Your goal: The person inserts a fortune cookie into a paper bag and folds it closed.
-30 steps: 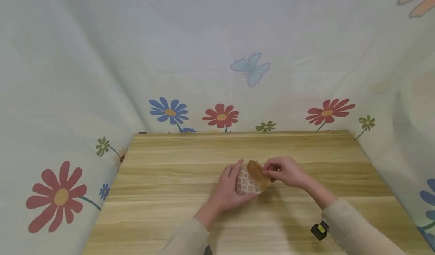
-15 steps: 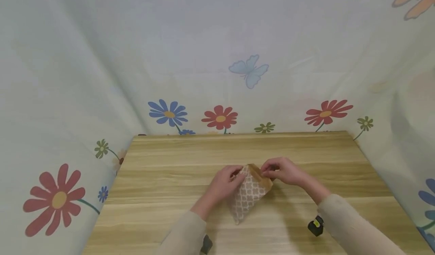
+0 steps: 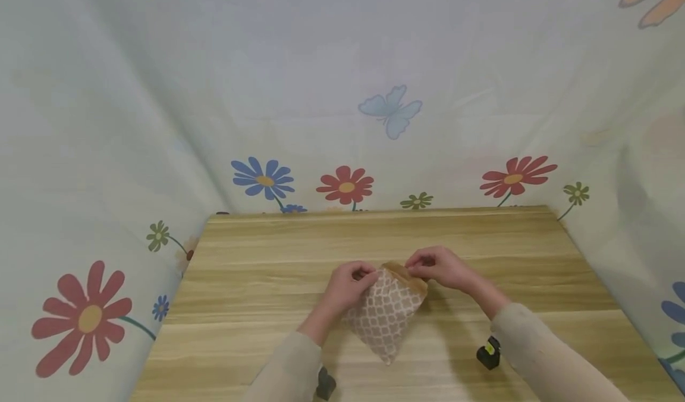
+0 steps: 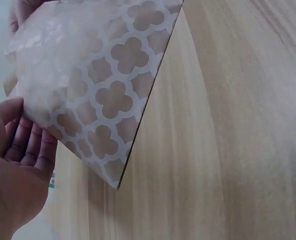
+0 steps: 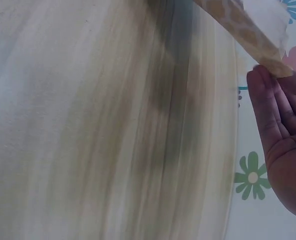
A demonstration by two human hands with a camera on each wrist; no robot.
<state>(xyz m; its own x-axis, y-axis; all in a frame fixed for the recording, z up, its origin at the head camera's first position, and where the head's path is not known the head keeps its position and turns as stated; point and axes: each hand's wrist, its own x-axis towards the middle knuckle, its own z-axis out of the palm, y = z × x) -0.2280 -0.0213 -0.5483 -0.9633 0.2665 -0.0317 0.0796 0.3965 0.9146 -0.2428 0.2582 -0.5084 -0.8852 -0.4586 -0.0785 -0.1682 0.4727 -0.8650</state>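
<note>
Between the two hands is a paper bag (image 3: 387, 313), brown with a white quatrefoil lattice print and a plain brown inside showing at its mouth. Its pointed bottom corner hangs toward the person. My left hand (image 3: 348, 284) pinches the bag's upper left edge between thumb and fingers. At the upper right of the mouth, my right hand (image 3: 440, 266) pinches the brown rim. The left wrist view shows the printed face of the bag (image 4: 113, 97) tilted above the table, with the left hand (image 4: 20, 155) at its edge. In the right wrist view the right hand (image 5: 287, 125) holds a corner.
A wood-grain table (image 3: 267, 253) lies under the hands. Behind it and at both sides hangs a pale cloth (image 3: 299, 63) printed with flowers and butterflies. Small dark devices, one by each wrist, show near the sleeves (image 3: 540, 342).
My left hand has shifted from wrapping round the bag's side to pinching its upper edge. The bag has swung flatter, showing more of its printed face. The right hand moved slightly left.
</note>
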